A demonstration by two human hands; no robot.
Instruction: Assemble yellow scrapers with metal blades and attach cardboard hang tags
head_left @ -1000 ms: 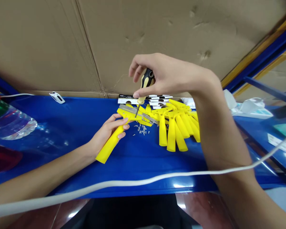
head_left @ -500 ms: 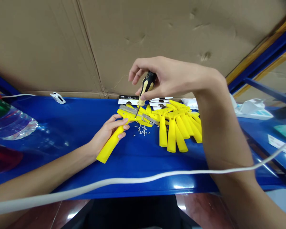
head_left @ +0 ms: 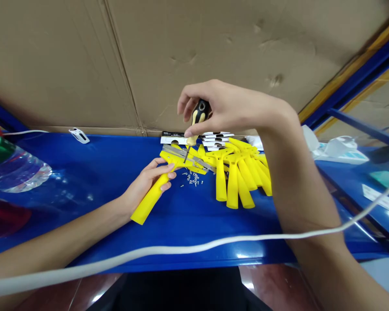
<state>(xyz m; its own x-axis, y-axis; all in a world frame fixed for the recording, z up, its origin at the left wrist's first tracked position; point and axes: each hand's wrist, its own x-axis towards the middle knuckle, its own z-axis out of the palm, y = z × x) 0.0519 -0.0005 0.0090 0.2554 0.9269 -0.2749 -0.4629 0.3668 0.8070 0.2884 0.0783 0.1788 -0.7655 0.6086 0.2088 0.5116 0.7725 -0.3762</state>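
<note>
Head view, right hand (head_left: 228,110) pinching a screwdriver (head_left: 198,119) on a yellow scraper (head_left: 150,202), left hand (head_left: 148,181) gripping it, both barely moved

Room: blue table (head_left: 84,164) between the water bottle (head_left: 16,168) and left hand (head_left: 149,181), plenty to pass.
In the way: yellow scrapers (head_left: 236,177), white cable (head_left: 149,249) across the front.

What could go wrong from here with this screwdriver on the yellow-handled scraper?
The screwdriver, pinched lightly in the right hand, could slip off the scraper's metal blade and jab the left hand, which grips the yellow-handled scraper close by. The small loose screws lying beside the work could also get knocked and scattered across the blue table.
</note>
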